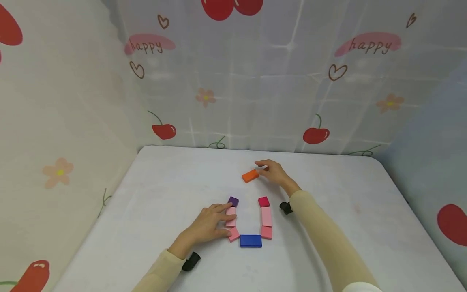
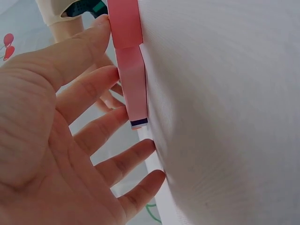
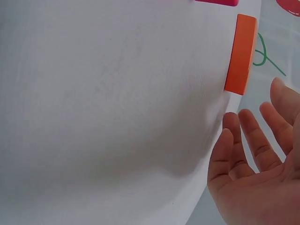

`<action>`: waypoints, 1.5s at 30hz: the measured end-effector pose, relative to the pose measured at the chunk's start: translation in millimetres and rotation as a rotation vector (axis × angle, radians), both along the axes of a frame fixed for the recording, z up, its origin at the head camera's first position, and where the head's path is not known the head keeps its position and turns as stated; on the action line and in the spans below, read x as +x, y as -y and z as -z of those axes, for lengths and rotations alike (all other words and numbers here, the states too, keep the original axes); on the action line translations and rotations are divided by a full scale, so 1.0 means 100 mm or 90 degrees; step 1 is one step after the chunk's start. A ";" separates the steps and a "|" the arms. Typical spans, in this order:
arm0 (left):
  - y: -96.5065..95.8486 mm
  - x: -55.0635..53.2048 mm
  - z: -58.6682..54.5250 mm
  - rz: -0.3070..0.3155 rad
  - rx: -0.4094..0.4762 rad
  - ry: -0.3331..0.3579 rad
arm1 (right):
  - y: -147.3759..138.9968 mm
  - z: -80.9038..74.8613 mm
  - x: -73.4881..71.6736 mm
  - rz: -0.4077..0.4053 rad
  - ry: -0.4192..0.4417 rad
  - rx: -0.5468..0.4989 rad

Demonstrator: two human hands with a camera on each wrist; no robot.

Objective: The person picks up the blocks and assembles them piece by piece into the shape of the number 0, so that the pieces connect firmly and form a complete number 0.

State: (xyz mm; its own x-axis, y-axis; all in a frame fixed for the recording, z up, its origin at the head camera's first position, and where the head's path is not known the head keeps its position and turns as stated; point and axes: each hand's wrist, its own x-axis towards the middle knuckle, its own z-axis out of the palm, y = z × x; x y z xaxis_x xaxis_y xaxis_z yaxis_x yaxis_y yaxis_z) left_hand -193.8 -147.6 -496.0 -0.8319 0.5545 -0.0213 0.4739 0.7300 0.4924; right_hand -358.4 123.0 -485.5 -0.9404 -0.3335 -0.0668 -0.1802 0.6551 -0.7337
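Observation:
My left hand (image 1: 209, 223) spreads its fingers along the left column of blocks. That column has a purple block (image 1: 234, 200) at the far end, a light pink block (image 1: 230, 222) in the middle and a pink block (image 1: 233, 234) nearest me; the fingertips touch them. Beyond the columns lies an orange block (image 1: 250, 175), tilted slightly. My right hand (image 1: 274, 172) is just right of it, fingers loosely bent; in the right wrist view a gap separates them from the orange block (image 3: 241, 54), and nothing is held.
A blue block (image 1: 251, 241) lies across the near end, between the two columns. The right column has a crimson block (image 1: 264, 201), a long light pink block (image 1: 266, 216) and a pink block (image 1: 266, 232). All lie on a white table (image 1: 175, 178) before a printed curtain (image 1: 255, 81).

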 end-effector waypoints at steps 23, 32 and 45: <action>-0.02 0.01 0.01 -0.004 -0.014 0.001 | 0.02 0.09 0.02 -0.001 -0.001 0.032; -0.01 0.01 0.01 -0.006 -0.014 0.002 | 0.01 0.11 0.10 0.013 0.026 0.021; 0.01 0.00 0.02 -0.004 -0.012 0.001 | 0.02 0.10 0.25 0.014 0.048 0.010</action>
